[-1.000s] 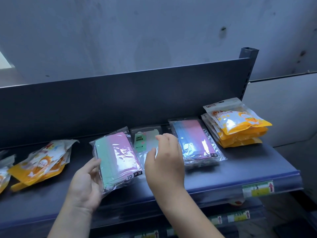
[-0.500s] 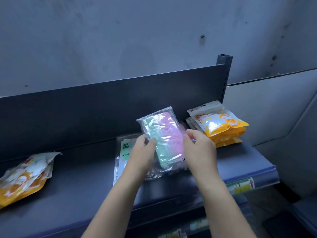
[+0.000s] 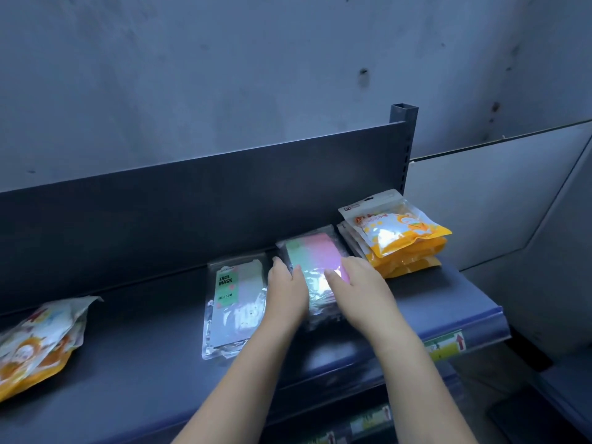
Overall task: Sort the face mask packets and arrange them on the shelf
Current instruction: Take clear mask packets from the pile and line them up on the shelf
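Observation:
A clear packet of green-to-pink masks (image 3: 312, 254) lies on top of another packet on the dark shelf (image 3: 144, 363), just left of a stack of orange-yellow packets (image 3: 397, 238). My left hand (image 3: 286, 291) rests flat on its left edge and my right hand (image 3: 358, 288) lies flat on its right side, fingers spread. A clear packet labelled FACE MASK (image 3: 235, 302) lies to the left of my hands. A loose orange-yellow packet pile (image 3: 38, 341) sits at the shelf's far left.
The shelf's upright back panel (image 3: 192, 200) and a corner post (image 3: 403, 129) stand behind the packets. A price label strip (image 3: 445, 344) runs along the front edge. A lower shelf (image 3: 368, 421) shows below, and a grey wall rises behind.
I lifted the green-pink packet from the shelf's middle, carried it right with both hands, and set it down on the packet beside the orange stack. The view shifted right.

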